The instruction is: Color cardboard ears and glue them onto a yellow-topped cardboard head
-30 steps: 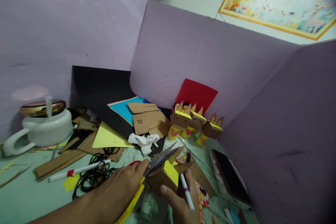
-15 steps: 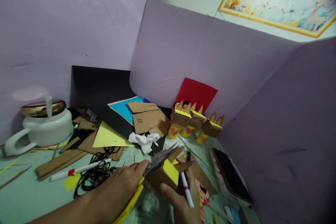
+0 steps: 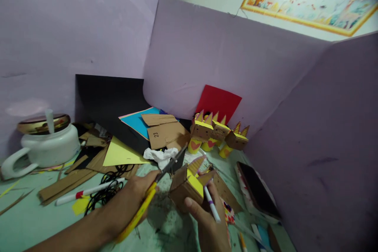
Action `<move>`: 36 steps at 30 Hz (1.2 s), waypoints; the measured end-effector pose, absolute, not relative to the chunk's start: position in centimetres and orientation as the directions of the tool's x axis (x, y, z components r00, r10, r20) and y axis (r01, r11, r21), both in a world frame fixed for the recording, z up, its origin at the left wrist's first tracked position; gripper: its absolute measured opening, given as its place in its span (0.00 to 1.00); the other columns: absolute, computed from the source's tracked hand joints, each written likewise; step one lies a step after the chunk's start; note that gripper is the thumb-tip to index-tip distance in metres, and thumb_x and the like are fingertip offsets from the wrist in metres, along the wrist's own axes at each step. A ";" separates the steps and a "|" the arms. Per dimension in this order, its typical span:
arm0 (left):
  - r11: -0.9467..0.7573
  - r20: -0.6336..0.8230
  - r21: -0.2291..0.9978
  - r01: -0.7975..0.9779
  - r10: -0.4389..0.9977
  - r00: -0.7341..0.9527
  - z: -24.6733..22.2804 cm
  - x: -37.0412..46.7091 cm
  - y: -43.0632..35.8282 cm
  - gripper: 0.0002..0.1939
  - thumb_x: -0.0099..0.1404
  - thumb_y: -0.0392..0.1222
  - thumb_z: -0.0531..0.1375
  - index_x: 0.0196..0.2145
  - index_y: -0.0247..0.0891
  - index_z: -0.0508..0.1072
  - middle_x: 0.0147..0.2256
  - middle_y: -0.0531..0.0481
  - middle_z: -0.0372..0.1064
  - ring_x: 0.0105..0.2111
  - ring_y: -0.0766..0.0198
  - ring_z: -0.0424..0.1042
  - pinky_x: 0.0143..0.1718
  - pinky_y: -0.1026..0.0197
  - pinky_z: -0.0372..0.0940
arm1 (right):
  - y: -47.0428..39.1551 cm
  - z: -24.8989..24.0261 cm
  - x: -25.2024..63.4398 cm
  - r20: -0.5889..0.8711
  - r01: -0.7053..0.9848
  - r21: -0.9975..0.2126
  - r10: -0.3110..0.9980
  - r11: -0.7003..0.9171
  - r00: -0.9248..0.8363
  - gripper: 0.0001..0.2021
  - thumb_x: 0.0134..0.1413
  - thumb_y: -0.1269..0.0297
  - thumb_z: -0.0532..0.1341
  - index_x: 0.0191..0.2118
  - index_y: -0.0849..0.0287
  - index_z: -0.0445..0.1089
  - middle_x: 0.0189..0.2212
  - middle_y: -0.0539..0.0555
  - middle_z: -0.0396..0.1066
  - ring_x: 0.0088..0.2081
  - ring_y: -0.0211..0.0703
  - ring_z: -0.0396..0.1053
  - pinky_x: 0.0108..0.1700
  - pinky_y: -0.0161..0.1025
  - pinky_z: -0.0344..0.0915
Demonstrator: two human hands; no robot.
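Note:
My left hand (image 3: 134, 195) is closed around a pair of scissors (image 3: 136, 219) with yellow handles. Their dark blades point up and away, to the left of a small cardboard box (image 3: 180, 191) and apart from it. That box has a yellow top and two striped pointed horns, and my right hand (image 3: 210, 224) grips it from the right with the thumb on its near side. A white marker with a purple band (image 3: 212, 204) is also tucked in my right hand. Below the box lies the pale green table cover (image 3: 168, 228), stained dark.
Several finished-looking cardboard figures with horns (image 3: 203, 130) stand at the back. A white mug (image 3: 50, 147), black cord (image 3: 106, 193), cardboard strips (image 3: 66, 185) and a white marker with a red band (image 3: 88, 191) lie left. A phone (image 3: 256, 189) rests right.
The scissors have moved left and down, away from the box's horns where their blades were. The box is slightly lower and turned a little; my right hand still holds it.

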State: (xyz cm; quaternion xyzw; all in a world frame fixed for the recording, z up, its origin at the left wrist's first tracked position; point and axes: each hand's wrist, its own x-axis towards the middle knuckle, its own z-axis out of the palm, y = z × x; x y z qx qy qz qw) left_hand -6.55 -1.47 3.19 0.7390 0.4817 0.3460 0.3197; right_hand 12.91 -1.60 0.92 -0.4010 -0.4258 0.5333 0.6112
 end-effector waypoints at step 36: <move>0.172 -0.176 0.982 -0.074 0.983 -0.048 3.0 -6.8 0.2 0.29 0.44 0.50 0.68 0.40 0.41 0.60 0.15 0.63 0.64 0.07 0.74 0.52 0.07 0.72 0.51 | -1.0 -0.2 13.1 0.131 -0.161 -0.983 0.951 0.088 -0.281 0.42 0.31 0.66 0.73 0.57 0.52 0.58 0.54 0.56 0.65 0.53 0.55 0.64 0.52 0.49 0.63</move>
